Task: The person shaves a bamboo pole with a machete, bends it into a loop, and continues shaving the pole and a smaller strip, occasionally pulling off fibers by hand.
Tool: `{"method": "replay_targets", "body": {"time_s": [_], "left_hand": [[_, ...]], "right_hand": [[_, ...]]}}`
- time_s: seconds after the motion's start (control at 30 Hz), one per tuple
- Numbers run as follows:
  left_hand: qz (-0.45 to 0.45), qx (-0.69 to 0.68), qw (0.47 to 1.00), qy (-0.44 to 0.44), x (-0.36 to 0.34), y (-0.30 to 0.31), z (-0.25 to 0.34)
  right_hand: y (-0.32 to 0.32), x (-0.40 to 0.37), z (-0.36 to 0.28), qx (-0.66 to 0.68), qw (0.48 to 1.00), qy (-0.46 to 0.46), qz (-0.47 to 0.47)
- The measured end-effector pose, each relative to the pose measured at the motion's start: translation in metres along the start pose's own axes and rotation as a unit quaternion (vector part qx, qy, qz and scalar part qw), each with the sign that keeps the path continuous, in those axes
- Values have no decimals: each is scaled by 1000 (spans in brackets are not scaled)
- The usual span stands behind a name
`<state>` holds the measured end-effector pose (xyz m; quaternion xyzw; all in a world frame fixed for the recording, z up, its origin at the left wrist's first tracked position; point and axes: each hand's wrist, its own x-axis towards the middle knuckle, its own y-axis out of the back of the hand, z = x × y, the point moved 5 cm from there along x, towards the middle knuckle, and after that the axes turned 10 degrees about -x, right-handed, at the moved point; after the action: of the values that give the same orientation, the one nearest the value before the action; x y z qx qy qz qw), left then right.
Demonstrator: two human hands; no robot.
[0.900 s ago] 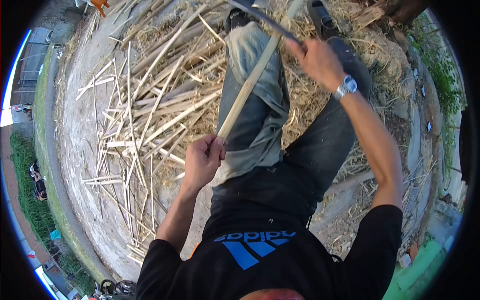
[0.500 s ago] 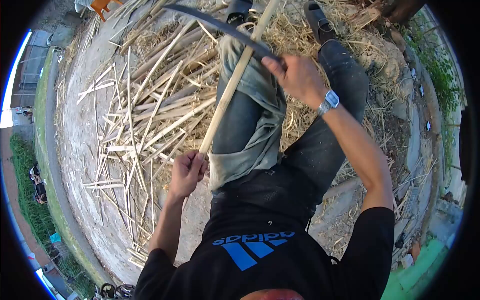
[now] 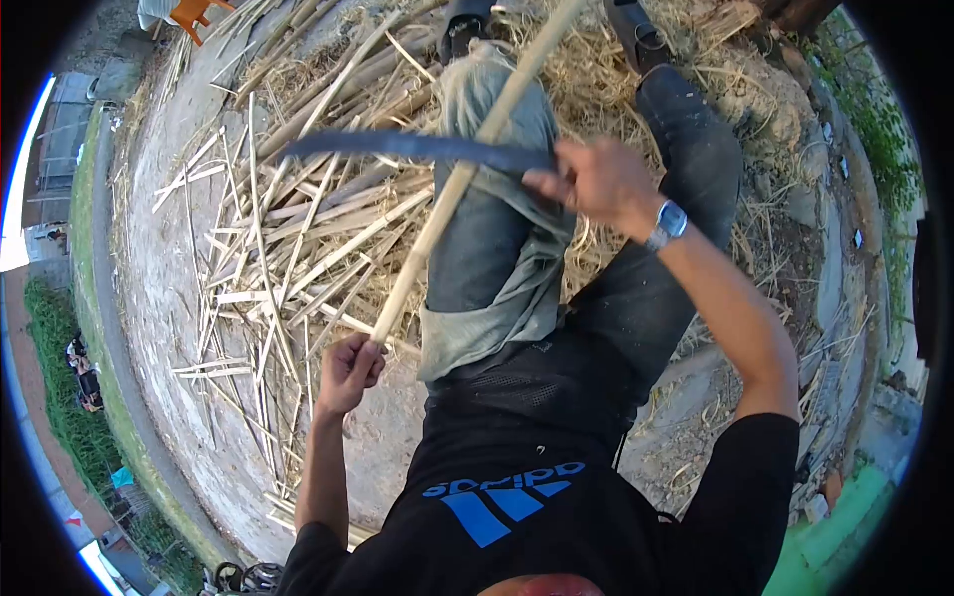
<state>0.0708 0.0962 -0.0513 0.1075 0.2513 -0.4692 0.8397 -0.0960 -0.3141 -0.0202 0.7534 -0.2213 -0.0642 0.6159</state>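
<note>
My left hand (image 3: 350,372) is closed on the near end of a long pale wooden strip (image 3: 429,236). The strip slants up and away over my left thigh, where a grey-green cloth (image 3: 490,328) is draped. My right hand (image 3: 608,187) grips a long curved knife (image 3: 397,145), its handle hidden inside the fingers. The dark blade points left and crosses the strip above my knee, seeming to touch it, though the contact is not clear.
A heap of split strips (image 3: 298,238) lies on the ground left of my leg. Curly shavings (image 3: 586,109) cover the floor around my feet. An orange chair (image 3: 192,18) stands at the far left, and a rough log or stump (image 3: 800,15) at the far right.
The knife has come nearer to me along the strip, its tip swinging lower. My left hand has moved slightly left and toward me with the strip.
</note>
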Motion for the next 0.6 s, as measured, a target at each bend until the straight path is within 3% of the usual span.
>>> {"method": "replay_targets", "body": {"time_s": [0.13,0.2,0.27,0.33,0.4,0.53,0.6], "left_hand": [[8,4,1000,14,-11,6,7],[13,16,1000,11,-19,17,7],[14,9,1000,6,-24,20,12],[69,74,995,-13,-26,20,10],[93,102,990,-2,-20,11,22],[162,280,943,-78,-2,-11,44],[172,297,936,-84,4,-19,52]], "right_hand": [[19,40,88,3,986,-127,109],[34,63,183,-31,961,-266,67],[59,59,240,-14,941,-311,134],[88,53,229,29,928,-335,161],[102,35,192,309,873,-320,199],[103,15,108,325,892,-234,208],[87,5,67,358,898,-219,134]]}}
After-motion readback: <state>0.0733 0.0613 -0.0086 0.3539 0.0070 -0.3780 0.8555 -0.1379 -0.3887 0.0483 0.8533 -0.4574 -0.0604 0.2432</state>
